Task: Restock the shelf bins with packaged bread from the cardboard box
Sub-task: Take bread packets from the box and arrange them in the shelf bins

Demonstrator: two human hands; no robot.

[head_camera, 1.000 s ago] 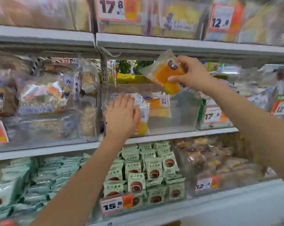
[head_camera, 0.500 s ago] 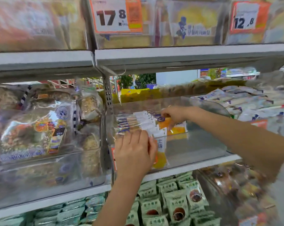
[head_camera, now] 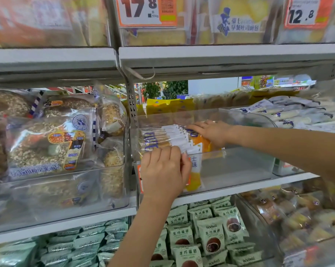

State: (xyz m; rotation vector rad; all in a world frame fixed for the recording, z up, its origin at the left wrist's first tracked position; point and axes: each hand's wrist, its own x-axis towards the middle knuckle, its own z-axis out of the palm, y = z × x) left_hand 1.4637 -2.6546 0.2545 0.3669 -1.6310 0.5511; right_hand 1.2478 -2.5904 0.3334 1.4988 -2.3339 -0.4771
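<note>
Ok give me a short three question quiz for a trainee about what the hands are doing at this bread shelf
1. True or false: the right hand is inside the clear bin.
2. What does the left hand hold in place? A) the row of upright packets B) a price tag C) the green packets below.
3. Which part of the bin is bare: left or right?

Key: 1 true; 2 A; 3 right.

Clear bin (head_camera: 239,166): middle shelf, holding a row of packets (head_camera: 168,139).
Left hand (head_camera: 162,170): at the bin's front — fingers on the row.
Right hand (head_camera: 210,132): inside the bin, gripping an orange packet (head_camera: 202,144).
</note>
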